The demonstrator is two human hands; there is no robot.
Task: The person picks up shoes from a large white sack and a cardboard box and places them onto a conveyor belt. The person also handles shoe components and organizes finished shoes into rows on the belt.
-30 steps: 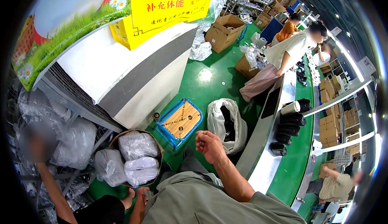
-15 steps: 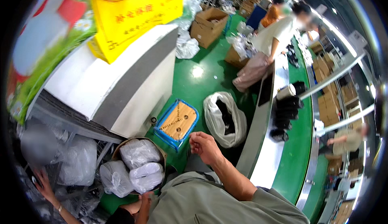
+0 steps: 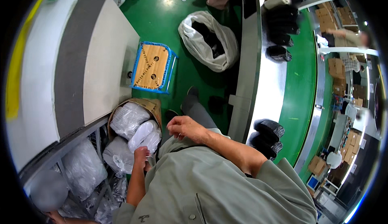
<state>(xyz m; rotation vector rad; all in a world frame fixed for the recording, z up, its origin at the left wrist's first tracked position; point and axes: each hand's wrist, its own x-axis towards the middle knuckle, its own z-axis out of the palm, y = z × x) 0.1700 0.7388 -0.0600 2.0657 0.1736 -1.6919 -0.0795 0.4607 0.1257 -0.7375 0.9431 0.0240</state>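
Observation:
My left hand (image 3: 141,158) is at the near edge of a carton (image 3: 154,107), with its fingers curled against a clear bag of white, sole-shaped pieces (image 3: 144,136). What it grips there is partly hidden. More plastic-wrapped bundles (image 3: 128,118) of pale, flat pieces fill the carton. In front of my waist, my right hand (image 3: 186,128) hangs in the air with loosely curled fingers, and nothing shows in it.
Beyond the carton stands a blue-framed stool (image 3: 151,67) with a wood-patterned top. A white sack (image 3: 224,58) holding dark things is on the green floor. Black shoes (image 3: 279,53) lie along a green conveyor (image 3: 299,103) at right. Another person's hand (image 3: 54,216) is at lower left.
My view has turned down and toward the right. My left hand has moved up to the bag in the carton. My right hand has drawn back from beside the stool toward my waist.

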